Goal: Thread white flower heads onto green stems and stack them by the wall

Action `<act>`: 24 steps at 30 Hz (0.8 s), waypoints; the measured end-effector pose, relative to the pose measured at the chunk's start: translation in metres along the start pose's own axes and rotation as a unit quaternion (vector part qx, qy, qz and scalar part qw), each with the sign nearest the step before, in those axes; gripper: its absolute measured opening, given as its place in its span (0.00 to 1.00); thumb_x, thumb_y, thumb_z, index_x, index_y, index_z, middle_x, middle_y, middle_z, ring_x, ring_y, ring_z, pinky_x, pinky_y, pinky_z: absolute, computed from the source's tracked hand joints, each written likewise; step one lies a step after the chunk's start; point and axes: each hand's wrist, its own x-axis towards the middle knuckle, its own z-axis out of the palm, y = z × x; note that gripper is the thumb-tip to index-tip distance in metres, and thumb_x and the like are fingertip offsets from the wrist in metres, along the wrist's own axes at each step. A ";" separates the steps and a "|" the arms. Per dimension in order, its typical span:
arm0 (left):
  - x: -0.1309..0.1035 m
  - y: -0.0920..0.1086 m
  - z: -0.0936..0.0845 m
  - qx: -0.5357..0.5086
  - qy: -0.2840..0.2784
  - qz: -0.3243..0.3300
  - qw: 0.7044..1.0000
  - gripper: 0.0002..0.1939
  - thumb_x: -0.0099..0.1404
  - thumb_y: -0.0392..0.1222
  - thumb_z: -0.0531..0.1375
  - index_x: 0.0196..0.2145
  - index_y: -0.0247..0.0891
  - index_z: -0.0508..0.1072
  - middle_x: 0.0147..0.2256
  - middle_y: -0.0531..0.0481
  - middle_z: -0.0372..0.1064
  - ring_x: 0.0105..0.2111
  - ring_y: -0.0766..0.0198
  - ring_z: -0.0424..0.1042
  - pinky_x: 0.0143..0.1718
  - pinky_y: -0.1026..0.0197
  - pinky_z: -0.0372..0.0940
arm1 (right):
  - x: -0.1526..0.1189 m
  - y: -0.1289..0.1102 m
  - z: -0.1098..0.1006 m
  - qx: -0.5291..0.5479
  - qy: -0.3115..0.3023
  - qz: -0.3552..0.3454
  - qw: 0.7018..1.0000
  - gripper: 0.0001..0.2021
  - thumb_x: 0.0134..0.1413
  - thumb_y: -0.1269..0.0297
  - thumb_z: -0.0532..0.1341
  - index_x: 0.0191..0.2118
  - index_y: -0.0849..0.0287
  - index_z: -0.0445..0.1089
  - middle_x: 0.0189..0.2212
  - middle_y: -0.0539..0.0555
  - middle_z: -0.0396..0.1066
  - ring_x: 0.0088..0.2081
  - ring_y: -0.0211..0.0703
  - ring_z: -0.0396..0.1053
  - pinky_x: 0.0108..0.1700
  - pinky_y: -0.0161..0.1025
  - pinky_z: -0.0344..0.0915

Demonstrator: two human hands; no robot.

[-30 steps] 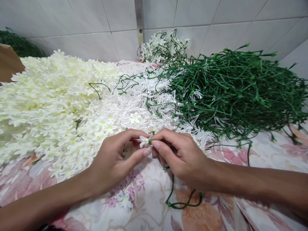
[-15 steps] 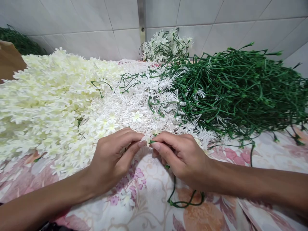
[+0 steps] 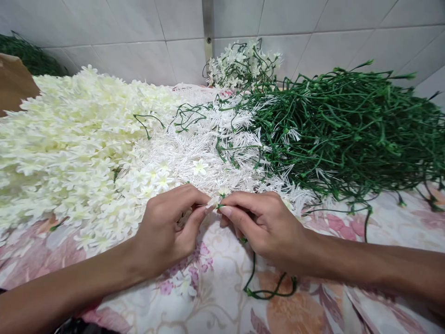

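Observation:
Near the middle of the head view, my left hand [image 3: 174, 222] pinches a small white flower [image 3: 213, 201] between thumb and forefinger. Facing it, my right hand [image 3: 262, 222] is closed on a green stem [image 3: 253, 273], whose tip meets the flower at my fingertips. The rest of that stem hangs below my right palm and loops on the floral cloth [image 3: 222, 297]. Another white bloom [image 3: 222, 190] shows just above the fingertips. Whatever lies inside my curled left fingers is mostly hidden.
White flowers [image 3: 69, 139] are heaped at the left, thin white pieces [image 3: 187, 148] in the middle, green stems [image 3: 347, 134] at the right. A flower bunch [image 3: 239, 65] stands by the tiled wall [image 3: 139, 23]. Brown cardboard [image 3: 15, 83] is at the far left.
My left fingertips have shifted slightly on the flower, showing more of its petals. My right hand keeps its pinch on the stem. The whole view has moved slightly.

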 end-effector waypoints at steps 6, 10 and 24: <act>-0.001 0.001 0.000 0.012 -0.001 -0.001 1.000 0.07 0.63 0.28 0.55 0.31 0.35 0.70 0.24 0.54 0.67 0.24 0.70 0.65 0.25 0.67 0.59 | 0.000 0.001 0.001 0.010 -0.001 -0.002 1.000 0.11 0.63 0.71 0.55 0.29 0.62 0.69 0.18 0.45 0.62 0.20 0.31 0.58 0.25 0.31 0.54; -0.002 0.001 0.000 0.011 -0.001 -0.005 1.000 0.07 0.63 0.28 0.55 0.31 0.36 0.69 0.24 0.55 0.67 0.23 0.70 0.65 0.25 0.67 0.59 | 0.001 0.002 0.001 0.002 -0.005 -0.006 1.000 0.11 0.63 0.71 0.55 0.29 0.62 0.69 0.18 0.44 0.61 0.20 0.30 0.57 0.25 0.30 0.54; -0.003 0.001 0.003 -0.013 0.000 -0.019 1.000 0.08 0.63 0.27 0.55 0.31 0.38 0.69 0.24 0.57 0.65 0.23 0.72 0.63 0.24 0.69 0.57 | 0.000 0.000 -0.001 0.023 -0.011 -0.008 1.000 0.10 0.63 0.72 0.54 0.30 0.63 0.68 0.20 0.44 0.61 0.21 0.28 0.57 0.25 0.29 0.54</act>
